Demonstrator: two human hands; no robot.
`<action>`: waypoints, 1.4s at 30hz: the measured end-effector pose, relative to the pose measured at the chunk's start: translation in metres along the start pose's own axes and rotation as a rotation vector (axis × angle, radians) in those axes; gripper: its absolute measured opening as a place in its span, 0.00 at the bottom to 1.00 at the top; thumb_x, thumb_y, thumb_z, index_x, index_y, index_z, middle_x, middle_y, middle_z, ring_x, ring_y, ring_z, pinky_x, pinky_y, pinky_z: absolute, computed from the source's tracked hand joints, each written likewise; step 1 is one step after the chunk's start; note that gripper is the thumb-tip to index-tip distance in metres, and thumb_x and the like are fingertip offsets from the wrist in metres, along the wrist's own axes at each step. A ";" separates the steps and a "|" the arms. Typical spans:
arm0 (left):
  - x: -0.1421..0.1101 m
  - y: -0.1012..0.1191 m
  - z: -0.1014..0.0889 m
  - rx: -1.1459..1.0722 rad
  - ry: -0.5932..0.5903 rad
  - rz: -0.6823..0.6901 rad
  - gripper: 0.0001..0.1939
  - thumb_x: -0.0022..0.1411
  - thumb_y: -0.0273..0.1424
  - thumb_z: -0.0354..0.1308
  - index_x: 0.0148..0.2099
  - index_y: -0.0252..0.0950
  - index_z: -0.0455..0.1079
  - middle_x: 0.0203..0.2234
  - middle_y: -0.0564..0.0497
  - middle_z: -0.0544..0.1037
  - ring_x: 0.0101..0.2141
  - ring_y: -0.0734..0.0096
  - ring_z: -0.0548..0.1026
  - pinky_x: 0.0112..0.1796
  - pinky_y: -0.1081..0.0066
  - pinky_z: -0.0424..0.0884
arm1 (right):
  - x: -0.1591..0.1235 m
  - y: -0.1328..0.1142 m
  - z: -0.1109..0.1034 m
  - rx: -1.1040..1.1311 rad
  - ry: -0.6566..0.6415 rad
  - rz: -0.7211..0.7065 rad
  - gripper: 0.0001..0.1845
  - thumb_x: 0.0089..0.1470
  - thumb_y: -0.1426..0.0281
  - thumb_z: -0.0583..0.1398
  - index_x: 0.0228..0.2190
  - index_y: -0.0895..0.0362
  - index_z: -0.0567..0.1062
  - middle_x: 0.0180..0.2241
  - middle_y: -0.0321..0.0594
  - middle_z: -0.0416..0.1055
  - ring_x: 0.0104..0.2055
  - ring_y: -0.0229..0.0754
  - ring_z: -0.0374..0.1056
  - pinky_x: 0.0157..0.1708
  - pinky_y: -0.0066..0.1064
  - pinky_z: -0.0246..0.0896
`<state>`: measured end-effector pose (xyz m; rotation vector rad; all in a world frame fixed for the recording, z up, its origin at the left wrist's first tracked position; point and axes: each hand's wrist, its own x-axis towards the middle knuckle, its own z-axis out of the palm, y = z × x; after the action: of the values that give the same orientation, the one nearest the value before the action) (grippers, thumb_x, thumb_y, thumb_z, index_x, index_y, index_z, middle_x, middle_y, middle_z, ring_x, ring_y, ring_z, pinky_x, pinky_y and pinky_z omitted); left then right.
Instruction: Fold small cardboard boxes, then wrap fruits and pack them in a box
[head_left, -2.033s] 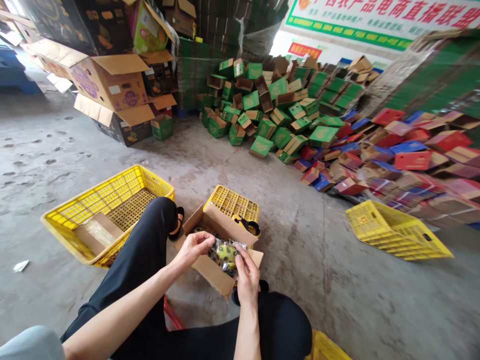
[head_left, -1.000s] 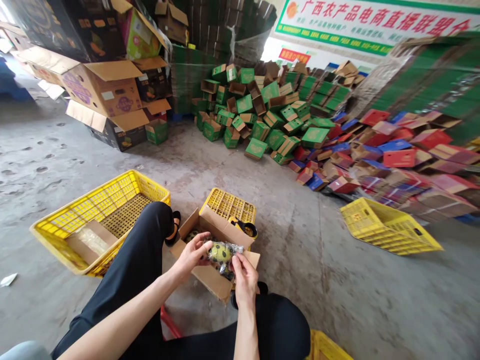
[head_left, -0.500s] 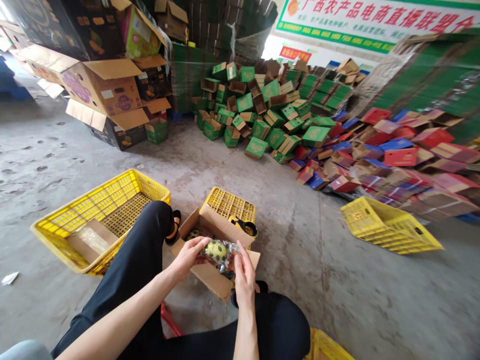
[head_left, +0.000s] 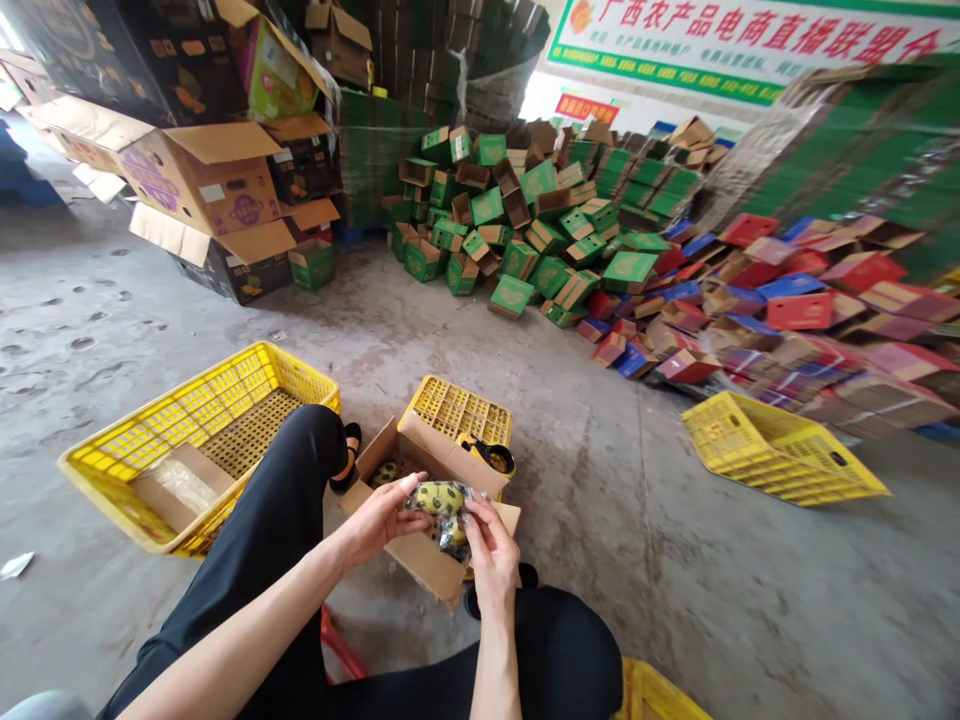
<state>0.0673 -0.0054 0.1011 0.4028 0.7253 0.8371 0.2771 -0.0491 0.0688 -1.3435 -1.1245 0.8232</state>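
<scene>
Between my hands is a yellow-green, dark-spotted item in clear plastic [head_left: 437,496]; its exact kind does not show. My left hand [head_left: 381,522] grips its left end, thumb and fingers closed on the wrap. At the other end, my right hand [head_left: 491,548] pinches the plastic. Both hands are just above an open cardboard box [head_left: 426,563] with its flaps spread. Inside the box, another spotted item [head_left: 385,472] shows at the left. A similar wrapped piece [head_left: 453,537] appears just under the held one; whether they are joined I cannot tell.
A yellow crate [head_left: 112,455] with folded cardboard stands at left. Behind the box is a yellow crate [head_left: 450,405], with a black-and-yellow ring-shaped tool [head_left: 491,455] near it. Another crate [head_left: 780,455] lies at right. Green boxes [head_left: 517,260] and red-blue boxes [head_left: 799,312] are heaped behind.
The wrapped item has been turned in my hands; more of its length and the piece under it now show. My left fingers have shifted along it. The camera view has swung slightly right.
</scene>
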 end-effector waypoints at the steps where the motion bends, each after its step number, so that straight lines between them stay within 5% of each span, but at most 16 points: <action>1: -0.002 0.001 0.000 0.000 -0.030 0.001 0.38 0.58 0.45 0.73 0.66 0.37 0.69 0.49 0.39 0.81 0.38 0.62 0.84 0.45 0.65 0.79 | 0.000 -0.001 0.000 0.007 0.017 0.020 0.20 0.56 0.52 0.67 0.43 0.52 0.84 0.55 0.48 0.78 0.59 0.56 0.72 0.60 0.48 0.68; 7: -0.005 0.003 -0.003 0.149 -0.206 0.070 0.55 0.47 0.29 0.80 0.73 0.44 0.58 0.50 0.42 0.81 0.49 0.59 0.81 0.52 0.64 0.74 | -0.003 -0.005 0.001 0.038 0.100 0.027 0.19 0.55 0.54 0.68 0.44 0.52 0.84 0.58 0.49 0.75 0.57 0.57 0.73 0.53 0.47 0.75; 12: -0.001 -0.001 -0.003 0.269 -0.136 0.130 0.46 0.51 0.39 0.78 0.69 0.36 0.65 0.45 0.41 0.83 0.44 0.57 0.83 0.48 0.63 0.75 | -0.004 -0.009 0.004 0.067 0.119 0.033 0.18 0.55 0.56 0.68 0.43 0.53 0.84 0.56 0.50 0.77 0.58 0.58 0.72 0.51 0.47 0.76; 18: -0.002 0.001 -0.002 0.469 -0.038 0.065 0.34 0.54 0.53 0.71 0.53 0.34 0.74 0.35 0.43 0.84 0.33 0.62 0.83 0.32 0.72 0.73 | -0.006 -0.015 0.005 0.146 0.125 0.141 0.21 0.52 0.55 0.70 0.44 0.54 0.84 0.53 0.49 0.78 0.55 0.58 0.75 0.49 0.46 0.77; 21: 0.001 0.002 -0.006 0.573 -0.006 0.096 0.31 0.58 0.59 0.64 0.40 0.34 0.74 0.21 0.52 0.77 0.19 0.73 0.73 0.23 0.75 0.64 | -0.007 -0.016 0.006 0.223 0.127 0.219 0.23 0.49 0.53 0.72 0.42 0.55 0.83 0.45 0.47 0.82 0.46 0.54 0.79 0.47 0.44 0.77; 24: 0.005 0.002 -0.012 0.671 0.018 0.174 0.32 0.58 0.61 0.62 0.29 0.34 0.69 0.15 0.57 0.68 0.17 0.78 0.63 0.21 0.75 0.57 | -0.006 -0.015 0.006 0.258 0.108 0.251 0.22 0.46 0.53 0.73 0.38 0.55 0.82 0.38 0.42 0.82 0.38 0.49 0.79 0.42 0.40 0.77; 27: 0.006 0.000 -0.014 0.697 0.052 0.193 0.32 0.57 0.61 0.63 0.28 0.33 0.72 0.19 0.54 0.71 0.23 0.74 0.68 0.25 0.74 0.61 | -0.006 -0.014 0.006 0.260 0.073 0.258 0.20 0.47 0.54 0.74 0.36 0.54 0.80 0.32 0.38 0.80 0.31 0.44 0.76 0.36 0.35 0.75; 30: 0.004 -0.002 -0.009 0.575 0.041 0.162 0.30 0.58 0.58 0.65 0.40 0.33 0.78 0.34 0.47 0.80 0.38 0.64 0.77 0.38 0.70 0.71 | -0.007 -0.011 0.007 0.266 0.023 0.264 0.18 0.50 0.53 0.72 0.35 0.53 0.78 0.27 0.35 0.77 0.28 0.42 0.73 0.32 0.32 0.71; 34: 0.002 -0.005 -0.002 0.338 -0.020 0.144 0.32 0.56 0.52 0.71 0.56 0.37 0.75 0.52 0.43 0.79 0.51 0.57 0.77 0.50 0.64 0.72 | -0.007 -0.010 0.009 0.315 -0.017 0.291 0.17 0.51 0.53 0.71 0.35 0.51 0.77 0.25 0.33 0.75 0.27 0.41 0.70 0.31 0.32 0.68; 38: 0.004 -0.007 -0.003 0.191 -0.094 0.147 0.32 0.50 0.42 0.78 0.54 0.34 0.75 0.50 0.42 0.79 0.47 0.59 0.79 0.50 0.64 0.74 | -0.007 -0.014 0.011 0.376 -0.020 0.307 0.16 0.51 0.54 0.71 0.34 0.49 0.76 0.23 0.32 0.72 0.24 0.40 0.65 0.27 0.31 0.62; 42: 0.005 -0.010 -0.005 0.132 -0.042 0.142 0.28 0.48 0.37 0.80 0.48 0.33 0.76 0.43 0.45 0.80 0.41 0.66 0.80 0.45 0.67 0.77 | -0.006 -0.015 0.011 0.362 -0.012 0.297 0.18 0.50 0.53 0.71 0.34 0.50 0.76 0.22 0.31 0.68 0.21 0.39 0.61 0.23 0.31 0.55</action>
<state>0.0711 -0.0075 0.0892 0.5942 0.7218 0.9139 0.2627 -0.0530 0.0811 -1.2120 -0.7459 1.1905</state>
